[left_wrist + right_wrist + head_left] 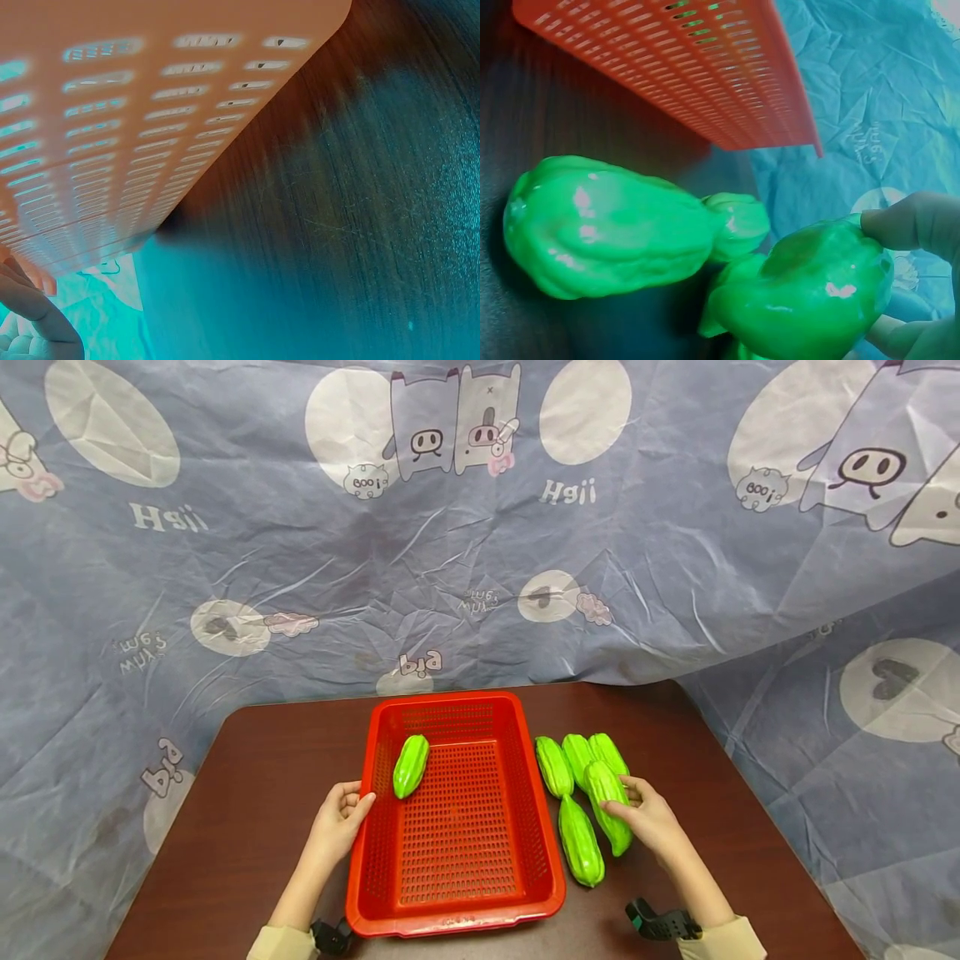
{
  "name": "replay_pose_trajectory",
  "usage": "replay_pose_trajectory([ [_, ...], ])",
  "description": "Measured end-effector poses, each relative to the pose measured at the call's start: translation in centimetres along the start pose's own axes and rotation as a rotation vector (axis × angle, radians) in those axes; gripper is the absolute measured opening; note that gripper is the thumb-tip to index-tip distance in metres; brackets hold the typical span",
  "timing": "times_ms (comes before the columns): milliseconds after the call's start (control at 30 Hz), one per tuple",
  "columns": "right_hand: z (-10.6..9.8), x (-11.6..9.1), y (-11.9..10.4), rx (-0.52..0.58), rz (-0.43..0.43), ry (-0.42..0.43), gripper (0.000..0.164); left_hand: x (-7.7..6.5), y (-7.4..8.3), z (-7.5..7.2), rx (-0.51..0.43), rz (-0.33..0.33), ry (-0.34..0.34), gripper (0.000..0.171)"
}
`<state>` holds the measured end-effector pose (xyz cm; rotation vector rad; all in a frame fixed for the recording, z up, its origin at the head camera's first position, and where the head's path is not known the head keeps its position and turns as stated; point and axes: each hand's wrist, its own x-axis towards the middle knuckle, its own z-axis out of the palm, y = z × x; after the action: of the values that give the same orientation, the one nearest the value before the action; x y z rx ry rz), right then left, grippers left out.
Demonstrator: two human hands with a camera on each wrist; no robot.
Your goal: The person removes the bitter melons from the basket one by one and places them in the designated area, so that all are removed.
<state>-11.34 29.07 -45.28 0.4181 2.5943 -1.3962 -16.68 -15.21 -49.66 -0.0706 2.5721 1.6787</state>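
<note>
L hand (342, 820) pinches red slotted plastic basket (457, 923), 9 o'clock; R hand (651, 817) pinches glossy green ridged gourd (603, 788), 3 o'clock: best lift clear of nbr gourds (555, 767).

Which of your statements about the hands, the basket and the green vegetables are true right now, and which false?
1. The left hand touches the red basket. True.
2. The right hand holds nothing. False: it holds a green vegetable.
3. Three vegetables lie in the red basket. False: there is one vegetable in it.
4. Besides the held one, four more vegetables are right of the red basket in the head view. True.
5. The red basket is upside down. False: its open side faces up.
</note>
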Motion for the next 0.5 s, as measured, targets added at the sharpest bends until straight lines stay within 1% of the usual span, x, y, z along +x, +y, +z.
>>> replay_pose_trajectory([
  [500, 0.9, 0.1, 2.5, -0.036, 0.007, 0.002, 0.076, 0.0, -0.1, 0.0, -0.011, 0.004, 0.005, 0.042],
])
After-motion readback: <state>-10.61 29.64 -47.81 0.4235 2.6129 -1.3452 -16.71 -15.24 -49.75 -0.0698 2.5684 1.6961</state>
